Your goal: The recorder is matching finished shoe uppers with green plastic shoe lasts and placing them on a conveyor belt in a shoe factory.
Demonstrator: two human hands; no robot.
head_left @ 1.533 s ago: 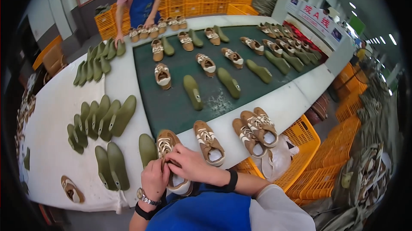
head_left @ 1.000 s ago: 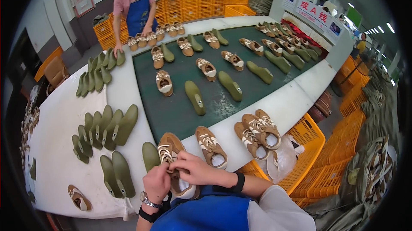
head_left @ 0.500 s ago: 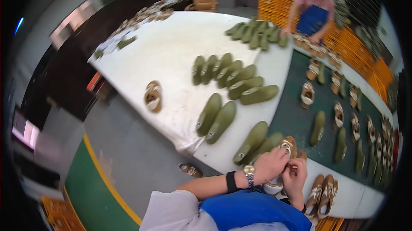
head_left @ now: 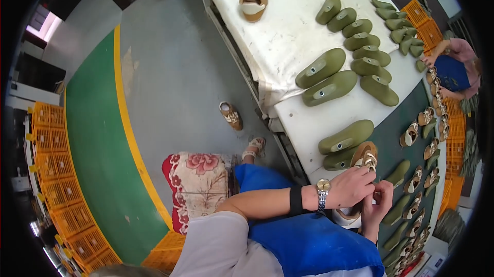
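Observation:
A brown sneaker [head_left: 366,152] with pale laces points away from me at the table's near edge. My left hand [head_left: 352,188], with a watch and black band at its wrist, bends its fingers over the lacing. Close beside it, my right hand [head_left: 379,209] is closed at the same part of the sneaker; what its fingertips pinch is hidden. Just beyond the toe, green shoe lasts [head_left: 346,137] lie side by side. Two more lasts [head_left: 329,89] rest farther up the white tabletop [head_left: 293,45].
Several lasts [head_left: 360,41] and a lone sneaker [head_left: 254,3] sit farther off. Rows of sneakers and lasts cover a dark green surface [head_left: 393,138] at right, where a co-worker [head_left: 455,68] stands. A sneaker [head_left: 231,116] lies on the floor. Orange crates [head_left: 67,189] line the left; a floral-covered seat [head_left: 200,182] is nearby.
The view has swung left and down, so the table now appears farther right and more floor shows. My hands stay together at the sneaker's lacing.

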